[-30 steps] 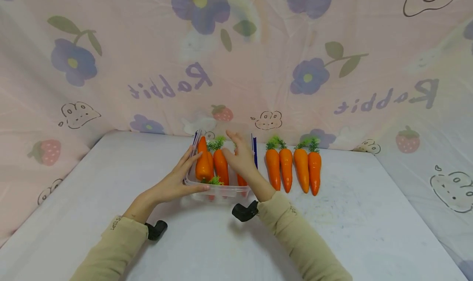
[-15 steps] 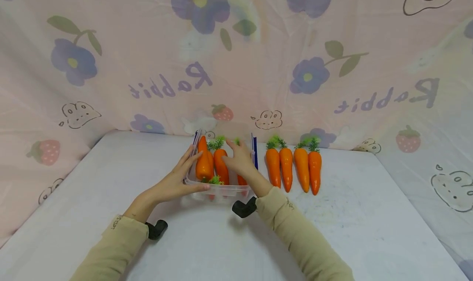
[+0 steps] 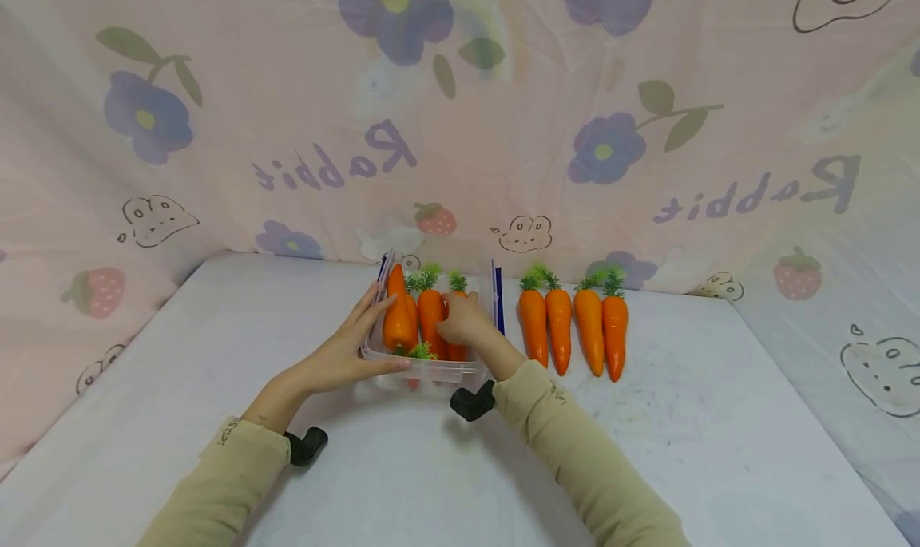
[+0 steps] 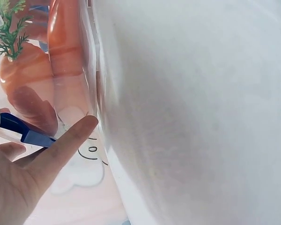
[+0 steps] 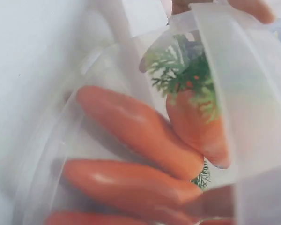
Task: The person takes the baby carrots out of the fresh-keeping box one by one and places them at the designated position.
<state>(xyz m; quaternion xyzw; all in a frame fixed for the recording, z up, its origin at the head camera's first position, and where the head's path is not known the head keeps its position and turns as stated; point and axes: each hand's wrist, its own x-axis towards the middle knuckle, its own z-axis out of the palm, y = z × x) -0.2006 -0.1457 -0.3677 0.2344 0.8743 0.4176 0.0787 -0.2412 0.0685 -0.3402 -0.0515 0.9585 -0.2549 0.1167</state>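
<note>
A clear plastic box (image 3: 438, 369) holds several orange carrots with leafy green tops. My left hand (image 3: 338, 359) grips the box's near left corner, its thumb (image 4: 68, 145) stretched along the front wall and its fingers over the left side. One finger lies near a carrot (image 3: 397, 327) whose narrow end points away. Down inside the box, my right hand (image 3: 469, 321) has its fingers curled about the rightmost carrot (image 3: 457, 351) and partly covers it. Beside that carrot lies another carrot (image 3: 431, 311). In the right wrist view a carrot (image 5: 140, 129) shows inside the translucent box.
Right of the box, several carrots lie in a row on the white table, among them a carrot (image 3: 533, 323) nearest the box and a carrot (image 3: 614, 331) farthest right. Blue clips (image 3: 499, 295) stand out at the box's sides. A patterned cloth (image 3: 460, 164) hangs behind.
My right hand has sunk lower into the box and its fingers have curled in. The rightmost carrot in the box has shifted left, nearer its neighbour. My left hand stays put.
</note>
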